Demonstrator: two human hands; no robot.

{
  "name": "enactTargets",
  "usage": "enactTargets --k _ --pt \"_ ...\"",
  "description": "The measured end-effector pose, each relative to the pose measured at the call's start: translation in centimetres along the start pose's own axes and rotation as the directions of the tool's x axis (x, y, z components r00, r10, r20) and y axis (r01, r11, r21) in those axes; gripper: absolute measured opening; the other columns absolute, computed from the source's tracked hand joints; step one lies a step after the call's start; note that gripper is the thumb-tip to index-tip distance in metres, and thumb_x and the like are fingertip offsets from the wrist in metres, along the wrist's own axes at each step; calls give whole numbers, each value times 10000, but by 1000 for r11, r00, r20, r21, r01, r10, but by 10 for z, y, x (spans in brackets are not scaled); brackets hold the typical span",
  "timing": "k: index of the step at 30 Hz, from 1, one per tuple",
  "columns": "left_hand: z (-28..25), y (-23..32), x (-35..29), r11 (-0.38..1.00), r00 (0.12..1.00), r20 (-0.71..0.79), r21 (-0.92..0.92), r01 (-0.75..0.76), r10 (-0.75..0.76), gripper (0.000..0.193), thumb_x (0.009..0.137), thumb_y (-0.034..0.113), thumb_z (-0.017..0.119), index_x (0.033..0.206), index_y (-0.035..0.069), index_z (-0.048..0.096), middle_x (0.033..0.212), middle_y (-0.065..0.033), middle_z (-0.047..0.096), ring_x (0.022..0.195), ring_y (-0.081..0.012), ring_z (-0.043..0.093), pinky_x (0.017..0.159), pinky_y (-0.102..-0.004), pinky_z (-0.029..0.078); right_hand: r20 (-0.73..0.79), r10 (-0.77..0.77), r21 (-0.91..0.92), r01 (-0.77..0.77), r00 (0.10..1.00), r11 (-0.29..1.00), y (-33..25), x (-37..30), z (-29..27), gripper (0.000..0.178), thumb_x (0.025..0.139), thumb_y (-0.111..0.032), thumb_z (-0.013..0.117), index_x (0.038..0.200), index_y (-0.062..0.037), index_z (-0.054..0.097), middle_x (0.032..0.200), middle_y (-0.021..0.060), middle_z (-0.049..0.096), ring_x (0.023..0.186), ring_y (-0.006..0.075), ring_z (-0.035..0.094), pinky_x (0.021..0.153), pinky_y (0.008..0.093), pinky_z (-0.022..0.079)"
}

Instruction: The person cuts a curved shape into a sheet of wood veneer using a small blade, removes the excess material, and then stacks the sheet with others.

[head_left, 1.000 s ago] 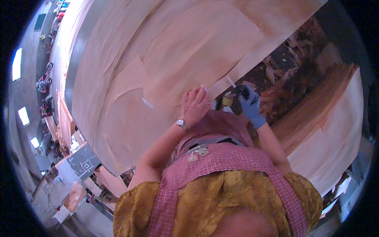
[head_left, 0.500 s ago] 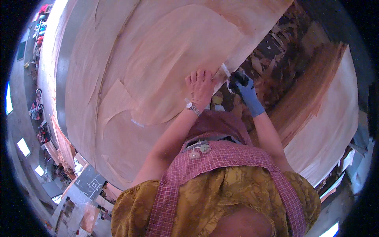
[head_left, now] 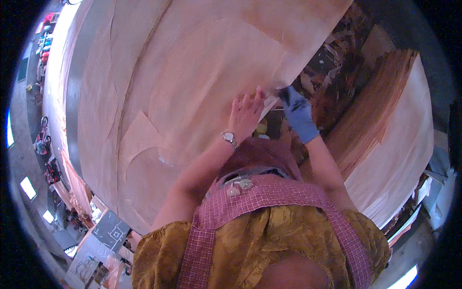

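A broad stack of thin pinkish-tan wood veneer sheets (head_left: 207, 72) spreads in front of me. My left hand (head_left: 246, 118), bare with a watch (head_left: 228, 137) on its wrist, rests on the top sheet near its right edge, fingers spread. Just beyond that edge is my right hand (head_left: 299, 118), in a blue glove with dark fingers. It is closed around a knife (head_left: 278, 91), whose blade is smeared by motion at the sheet's edge close to my left fingertips. A narrow pale strip of veneer (head_left: 268, 105) sticks out between the two hands.
Torn veneer scraps (head_left: 332, 74) lie in the gap to the right. Past them is a stack of brown sheets (head_left: 373, 108) with ragged edges, beside a pale sheet (head_left: 409, 115). A dark board with drawn lines (head_left: 111, 230) stands at lower left, motorbikes (head_left: 42, 144) at far left.
The knife's pale blade, plainly visible before, is now blurred by motion. My right hand has turned and shifted slightly. A pale strip now shows at the edge between my hands.
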State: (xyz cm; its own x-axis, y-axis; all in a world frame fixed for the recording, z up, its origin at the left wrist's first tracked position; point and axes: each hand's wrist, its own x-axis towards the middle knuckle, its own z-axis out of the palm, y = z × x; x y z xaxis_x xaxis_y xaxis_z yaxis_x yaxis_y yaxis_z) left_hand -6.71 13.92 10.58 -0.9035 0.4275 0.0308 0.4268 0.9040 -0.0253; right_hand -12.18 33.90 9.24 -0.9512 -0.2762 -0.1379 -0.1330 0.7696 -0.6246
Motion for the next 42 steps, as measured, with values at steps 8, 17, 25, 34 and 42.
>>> enactTargets --k 8,17,25,34,42 --pt "-28 -18 99 835 982 -104 -545 78 -159 505 811 133 558 1312 101 512 1372 -76 494 1178 -248 487 970 -416 377 -57 139 385 -107 989 917 32 120 -39 356 899 -326 606 1060 -24 509 922 199 668 882 379 643 755 431 506" --pt "-6 -8 135 995 996 -82 -97 17 -25 576 851 392 567 1384 199 463 1469 -94 381 1262 -278 408 992 -520 338 136 396 476 -410 908 778 51 69 -43 331 869 -263 643 1064 -2 580 870 149 669 779 263 648 709 391 519" --pt "-18 -39 134 796 998 -31 -604 28 -58 541 820 282 618 1325 130 498 1381 -148 442 1279 -305 390 1033 -476 303 -388 -5 80 39 922 996 -4 74 -101 188 874 -117 597 1011 7 624 878 91 687 750 210 664 684 340 522" --pt "-11 -151 104 770 869 -144 -547 329 -473 593 869 221 580 1412 74 391 1519 -121 311 1381 -285 320 1118 -453 244 284 189 758 -341 940 556 -105 219 -14 121 906 -159 620 935 -43 640 784 15 662 629 127 612 519 237 450" --pt "-4 -164 136 928 937 -233 -329 174 -258 477 860 261 534 1307 98 495 1417 -65 436 1287 -220 371 983 -402 331 31 -146 -573 137 989 808 -58 239 -25 232 882 -184 623 1057 -33 607 820 42 663 708 180 633 596 303 515"
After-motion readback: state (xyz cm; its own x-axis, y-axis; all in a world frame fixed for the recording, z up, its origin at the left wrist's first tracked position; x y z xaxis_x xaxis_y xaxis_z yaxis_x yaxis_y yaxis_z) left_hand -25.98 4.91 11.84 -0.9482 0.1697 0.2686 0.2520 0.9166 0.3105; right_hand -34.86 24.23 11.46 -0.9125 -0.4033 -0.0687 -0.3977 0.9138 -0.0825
